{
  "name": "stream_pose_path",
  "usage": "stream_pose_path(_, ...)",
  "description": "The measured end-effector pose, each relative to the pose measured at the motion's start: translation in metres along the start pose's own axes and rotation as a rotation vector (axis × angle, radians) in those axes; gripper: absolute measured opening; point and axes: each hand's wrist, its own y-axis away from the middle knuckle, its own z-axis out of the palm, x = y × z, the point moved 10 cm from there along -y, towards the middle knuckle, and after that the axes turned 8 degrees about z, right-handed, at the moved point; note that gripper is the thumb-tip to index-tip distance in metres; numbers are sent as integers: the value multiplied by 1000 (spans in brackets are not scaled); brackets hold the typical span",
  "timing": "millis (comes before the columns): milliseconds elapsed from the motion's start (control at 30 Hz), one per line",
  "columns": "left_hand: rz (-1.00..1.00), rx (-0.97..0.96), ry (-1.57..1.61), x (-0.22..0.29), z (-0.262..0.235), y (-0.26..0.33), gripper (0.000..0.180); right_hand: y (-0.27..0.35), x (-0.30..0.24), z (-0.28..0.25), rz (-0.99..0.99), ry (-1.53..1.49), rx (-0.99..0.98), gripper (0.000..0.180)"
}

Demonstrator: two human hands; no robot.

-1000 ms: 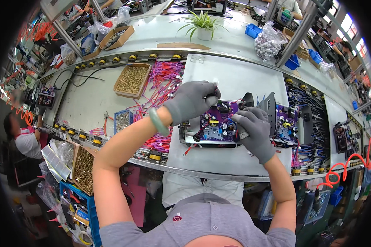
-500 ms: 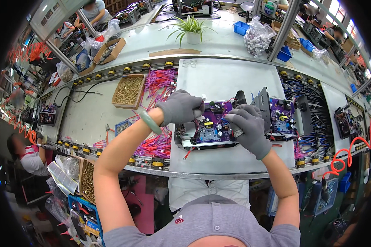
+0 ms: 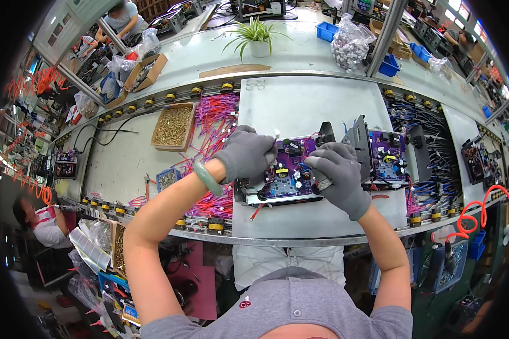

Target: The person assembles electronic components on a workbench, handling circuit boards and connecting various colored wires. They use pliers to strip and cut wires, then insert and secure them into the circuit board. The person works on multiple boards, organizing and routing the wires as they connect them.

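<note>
My left hand (image 3: 246,153), in a grey glove, is closed with its fingertips pinched over the left side of a purple circuit board (image 3: 285,175). A small white connector (image 3: 276,133) pokes up beside those fingertips; what they pinch is hidden. My right hand (image 3: 339,179), gloved alike, has its fingers curled at the board's right side, near thin red and blue wires. A greyish piece shows under its palm, too covered to name. The board sits in an open metal chassis. Just to the right stands a second chassis with a purple board (image 3: 387,155) and an upright dark panel (image 3: 357,148).
Bundles of pink wires (image 3: 218,121) and a box of brass-coloured small parts (image 3: 174,127) lie to the left. Dark blue wires (image 3: 418,135) lie at the right. A potted plant (image 3: 259,48) stands on the far shelf. A coiled red hose (image 3: 481,212) hangs right. Other people work farther off.
The whole view has shifted slightly. Both hands stay at the same board, the left still pinched and the right still curled, with only small finger movement.
</note>
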Motion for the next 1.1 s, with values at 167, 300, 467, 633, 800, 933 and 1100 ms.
stream_pose_path(167, -48, -119, -44, 3, 6, -6, 19, 0, 1, 0, 2, -1, 0, 24)
stream_pose_path(300, 93, -253, -163, 5, 1, -12, 34, 1, -2, -1, -16, 25, -18, 25)
stream_pose_path(467, 16, -505, -230, -1, 12, -16, 49, 0, 1, 1, 15, -16, -14, 27)
stream_pose_path(633, -31, -350, -220, -5, -2, -22, 65, 1, 1, 0, 21, -9, -3, 26)
stream_pose_path(800, 78, 191, 314, -3, -25, -7, 51, -8, -10, -3, 3, 39, -79, 24)
stream_pose_path(933, 107, 418, 138, 3, -56, 19, 16, -30, -7, 8, 214, -240, -113, 23)
stream_pose_path(1100, 218, 600, -163, 30, -68, 54, 10, -43, -18, 76, 351, -335, -203, 18)
